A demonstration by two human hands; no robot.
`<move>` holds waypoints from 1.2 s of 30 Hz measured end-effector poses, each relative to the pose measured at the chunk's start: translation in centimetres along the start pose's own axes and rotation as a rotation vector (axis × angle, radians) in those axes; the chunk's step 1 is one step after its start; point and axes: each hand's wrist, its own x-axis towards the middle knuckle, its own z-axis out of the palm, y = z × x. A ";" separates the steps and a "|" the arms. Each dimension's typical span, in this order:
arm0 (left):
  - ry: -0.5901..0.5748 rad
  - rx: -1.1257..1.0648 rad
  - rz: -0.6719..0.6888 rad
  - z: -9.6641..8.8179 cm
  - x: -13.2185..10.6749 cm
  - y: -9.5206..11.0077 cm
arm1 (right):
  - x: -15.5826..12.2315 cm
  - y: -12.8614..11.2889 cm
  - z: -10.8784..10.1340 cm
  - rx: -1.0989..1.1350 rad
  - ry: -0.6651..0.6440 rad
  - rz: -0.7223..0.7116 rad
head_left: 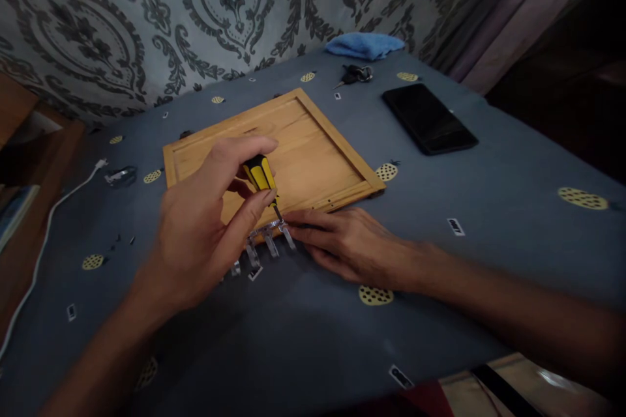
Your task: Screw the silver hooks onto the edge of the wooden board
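Observation:
My left hand (203,218) grips a yellow and black screwdriver (261,174), fingers curled round the handle. The screwdriver tilts, its tip down at the right end of a metal hook rack (270,241). That rack lies along the near edge of a framed wooden board (293,150), its hooks hanging past the edge toward me. Part of the rack is hidden behind my left hand. My right hand (349,241) rests at the rack's right end, its fingertips together beside the screwdriver tip. What those fingertips pinch, if anything, is hidden.
A black phone (429,118), keys (356,74) and a blue cloth (364,45) lie at the back right. Several small screws (132,240) and a white cable (53,208) are on the left, near a wooden shelf (39,195). A patterned cloth (313,352) covers the table.

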 end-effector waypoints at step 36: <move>0.130 -0.101 -0.080 -0.9 0.3 1.4 | 0.0 -0.1 0.0 0.006 -0.008 0.014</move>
